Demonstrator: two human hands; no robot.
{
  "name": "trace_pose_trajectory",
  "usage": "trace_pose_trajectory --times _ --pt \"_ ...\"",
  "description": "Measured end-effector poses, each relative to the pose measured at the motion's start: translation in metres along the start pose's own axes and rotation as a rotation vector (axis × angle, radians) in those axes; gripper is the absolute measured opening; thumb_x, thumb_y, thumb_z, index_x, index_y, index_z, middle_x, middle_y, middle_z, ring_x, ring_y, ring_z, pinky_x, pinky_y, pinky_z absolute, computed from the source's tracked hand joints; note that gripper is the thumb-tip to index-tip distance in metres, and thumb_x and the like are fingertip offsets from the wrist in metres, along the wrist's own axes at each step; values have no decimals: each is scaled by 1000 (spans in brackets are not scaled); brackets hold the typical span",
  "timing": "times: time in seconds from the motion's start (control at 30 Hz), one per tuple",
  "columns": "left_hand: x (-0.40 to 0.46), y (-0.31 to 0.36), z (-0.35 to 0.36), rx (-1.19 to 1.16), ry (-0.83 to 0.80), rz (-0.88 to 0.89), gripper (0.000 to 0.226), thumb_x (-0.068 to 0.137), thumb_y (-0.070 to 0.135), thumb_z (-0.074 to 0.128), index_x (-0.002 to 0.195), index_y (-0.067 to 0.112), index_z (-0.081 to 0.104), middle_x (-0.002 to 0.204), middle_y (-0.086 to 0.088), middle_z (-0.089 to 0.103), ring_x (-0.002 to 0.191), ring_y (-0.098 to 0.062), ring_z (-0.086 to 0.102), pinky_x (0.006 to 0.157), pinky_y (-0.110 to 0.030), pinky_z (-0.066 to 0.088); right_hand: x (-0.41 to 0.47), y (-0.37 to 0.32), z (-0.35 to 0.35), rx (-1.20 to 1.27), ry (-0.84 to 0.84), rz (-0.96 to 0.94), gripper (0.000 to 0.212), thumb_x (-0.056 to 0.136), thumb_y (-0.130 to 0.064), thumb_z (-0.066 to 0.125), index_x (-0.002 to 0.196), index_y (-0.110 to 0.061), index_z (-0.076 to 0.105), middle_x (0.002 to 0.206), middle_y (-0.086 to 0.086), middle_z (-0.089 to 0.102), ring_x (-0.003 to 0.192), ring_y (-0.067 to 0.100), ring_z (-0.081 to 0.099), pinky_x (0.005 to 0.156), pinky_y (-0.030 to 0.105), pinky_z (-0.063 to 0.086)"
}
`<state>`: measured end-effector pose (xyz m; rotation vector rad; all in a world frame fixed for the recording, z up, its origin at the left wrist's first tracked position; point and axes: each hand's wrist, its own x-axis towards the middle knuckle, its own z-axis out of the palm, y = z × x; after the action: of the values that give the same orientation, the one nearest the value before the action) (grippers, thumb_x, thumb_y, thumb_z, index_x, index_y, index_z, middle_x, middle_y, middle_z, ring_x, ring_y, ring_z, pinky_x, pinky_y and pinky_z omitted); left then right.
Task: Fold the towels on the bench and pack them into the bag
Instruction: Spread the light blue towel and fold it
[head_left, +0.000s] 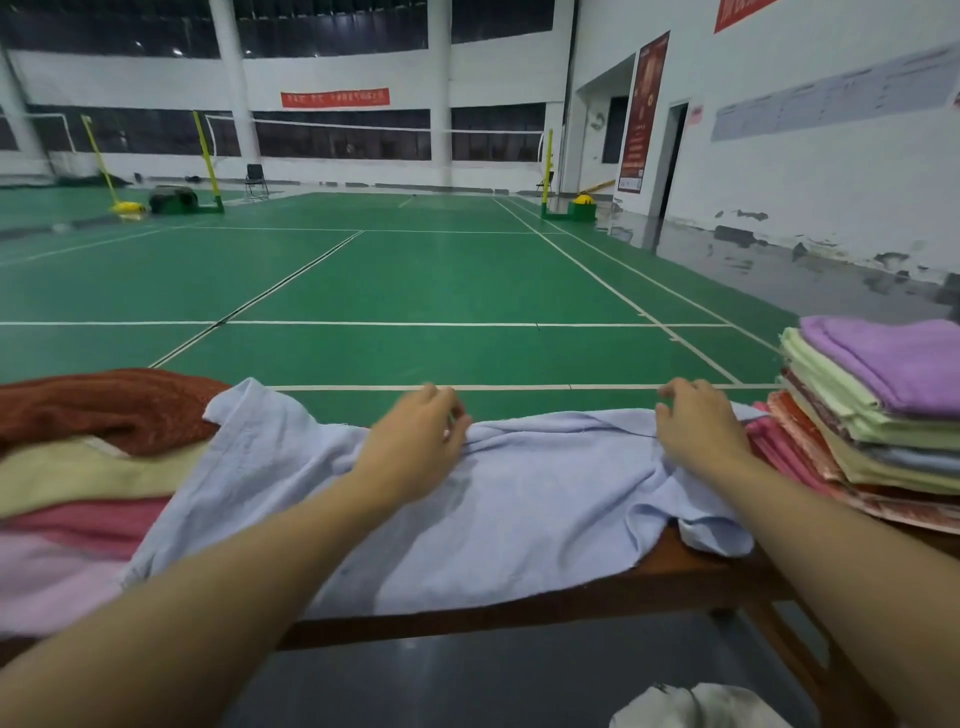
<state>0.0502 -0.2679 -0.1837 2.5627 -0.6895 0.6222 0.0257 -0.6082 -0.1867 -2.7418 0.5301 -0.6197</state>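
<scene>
Your pale blue towel (467, 519) lies spread across the wooden bench (649, 582), both hands at its far edge.

Your left hand (415, 441) pinches the thin, creased cloth; your right hand (698, 426) curls onto the hem, apparently gripping it. Unfolded towels (88, 467) are heaped at left, a folded stack (883, 415) at right. Something white, perhaps the bag (691, 706), sits below.

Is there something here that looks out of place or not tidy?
Mostly the light blue towel: it lies crumpled across the bench, one corner hanging over the near edge at the right, while both hands, left and right, rest at its far edge. The folded stack at the right looks neat.
</scene>
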Motion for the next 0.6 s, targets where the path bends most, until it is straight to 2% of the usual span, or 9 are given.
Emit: trace_pose_trajectory --times 0.07,0.13,0.27,0.33,0.37,0.43,0.47,0.53,0.6 --pt "-13 24 16 -79 -98 1 18 100 42 49 97 26 56 100 4 57 95 -21 55 82 -38 46 -18 -6 1 -30 107 18 23 102 -25 50 115 -12 62 123 13 56 119 32 46 93 43 45" --pt "-23 35 36 -64 -148 26 23 97 48 47 105 28 56 108 3 56 104 -21 52 92 -40 45 -32 -10 3 -83 151 -2 29 103 -37 47 104 -13 63 111 11 61 108 31 52 81 40 48" --pt "-25 32 52 39 -320 63 46 98 56 38 133 28 49 136 -3 48 128 -27 42 112 -44 30 -48 -2 14 -185 -3 -60 57 101 -57 25 89 -16 64 100 13 68 94 33 59 74 39 47" --pt "-25 30 49 55 -389 89 55 100 58 32 147 29 40 155 -4 35 144 -25 30 120 -43 21 -50 9 14 -219 -88 -127 63 96 -60 13 97 -22 63 107 8 62 101 31 55 79 40 45" --pt "-26 29 47 68 -425 109 60 101 60 28 152 30 34 161 -3 27 150 -23 22 123 -44 16 -50 15 12 -208 -144 -135 61 93 -62 14 101 -25 62 111 5 60 106 29 53 82 40 45" --pt "-28 27 43 93 -467 137 62 101 61 23 156 31 28 166 -1 18 154 -18 12 124 -46 10 -52 29 2 -100 -242 -137 54 95 -64 24 109 -29 62 122 2 59 114 25 53 93 40 46" --pt "-30 27 41 100 -475 136 61 102 60 24 156 32 27 167 1 17 154 -17 10 124 -46 9 -55 36 -4 -63 -276 -153 53 97 -64 29 120 -29 61 132 0 57 120 23 52 100 42 45" --pt "-34 28 35 108 -487 122 59 103 59 25 157 33 26 168 3 14 154 -15 9 124 -47 7 -64 49 -19 -95 -360 -219 56 101 -61 32 145 -30 49 152 -4 44 137 18 42 114 40 36" --pt "-37 30 29 105 -493 97 59 103 58 26 157 34 25 168 4 13 154 -15 9 124 -46 5 -73 58 -35 -125 -437 -250 58 102 -60 32 154 -34 36 161 -12 31 146 11 29 120 37 26"
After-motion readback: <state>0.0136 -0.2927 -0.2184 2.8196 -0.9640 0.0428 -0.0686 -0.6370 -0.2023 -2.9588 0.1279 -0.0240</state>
